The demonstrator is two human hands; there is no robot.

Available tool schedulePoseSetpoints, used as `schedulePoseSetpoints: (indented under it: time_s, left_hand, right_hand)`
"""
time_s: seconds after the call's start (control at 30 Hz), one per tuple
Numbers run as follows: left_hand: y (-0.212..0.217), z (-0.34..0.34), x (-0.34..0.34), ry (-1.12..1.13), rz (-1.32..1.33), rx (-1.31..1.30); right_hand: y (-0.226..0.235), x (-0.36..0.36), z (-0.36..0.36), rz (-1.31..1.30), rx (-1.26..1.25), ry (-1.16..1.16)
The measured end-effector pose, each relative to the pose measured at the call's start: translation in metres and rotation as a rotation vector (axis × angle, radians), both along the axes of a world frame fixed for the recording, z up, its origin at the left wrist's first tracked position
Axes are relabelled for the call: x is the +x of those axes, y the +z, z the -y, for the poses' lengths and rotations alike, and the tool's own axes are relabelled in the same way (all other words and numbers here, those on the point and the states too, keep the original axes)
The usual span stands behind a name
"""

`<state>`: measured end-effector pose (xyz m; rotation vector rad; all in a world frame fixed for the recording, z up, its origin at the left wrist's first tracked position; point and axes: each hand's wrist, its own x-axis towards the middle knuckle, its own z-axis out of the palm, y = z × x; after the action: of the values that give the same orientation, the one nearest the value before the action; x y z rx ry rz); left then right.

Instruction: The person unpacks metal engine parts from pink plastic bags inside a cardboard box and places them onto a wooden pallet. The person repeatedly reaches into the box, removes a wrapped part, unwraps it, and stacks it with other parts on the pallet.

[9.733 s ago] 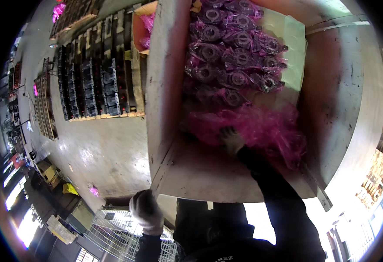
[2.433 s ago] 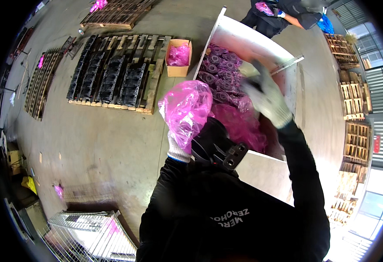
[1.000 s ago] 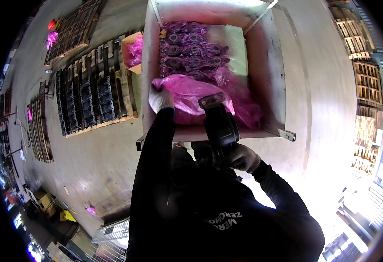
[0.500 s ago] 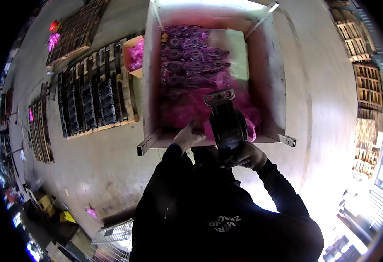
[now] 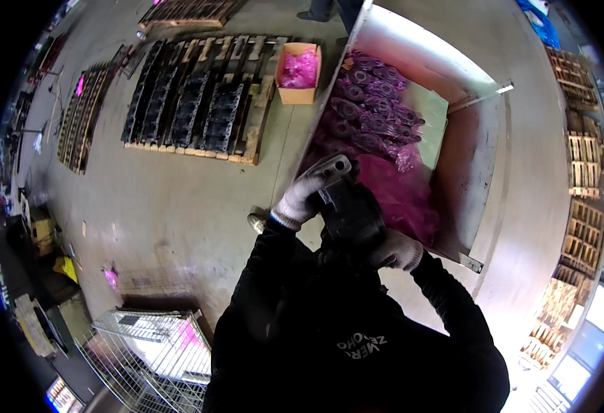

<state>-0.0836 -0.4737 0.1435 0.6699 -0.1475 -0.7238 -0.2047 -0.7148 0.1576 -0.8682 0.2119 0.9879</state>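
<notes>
Left hand (image 5: 299, 198) grips the far end of the black part (image 5: 351, 210), right hand (image 5: 395, 249) the near end: it's between them, bin (image 5: 479, 165) just beyond. Looks heavy; firm, matched grips should steady it.

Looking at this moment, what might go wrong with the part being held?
The dark part sits between the gloved left hand and right hand; if either slipped, it might fall near the shoe. It also overlaps the metal bin in this view, so turning could knock it against the bin, though the actual gap is unclear.
</notes>
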Motion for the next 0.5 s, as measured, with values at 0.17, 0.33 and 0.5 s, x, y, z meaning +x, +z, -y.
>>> schedulePoseSetpoints:
  time_s: [0.17, 0.33, 0.5]
  left_hand:
    - [-0.009, -0.084, 0.005, 0.129, -0.144, -0.078]
    - [-0.01, -0.171, 0.006, 0.31, -0.138, -0.022]
    - [0.013, -0.235, 0.016, 0.477, -0.269, 0.04]
  right_hand:
    - [-0.01, 0.026, -0.078, -0.247, 0.028, 0.087]
    - [0.03, 0.055, -0.177, -0.287, -0.095, 0.048]
    - [0.037, 0.094, -0.234, -0.15, -0.293, 0.231]
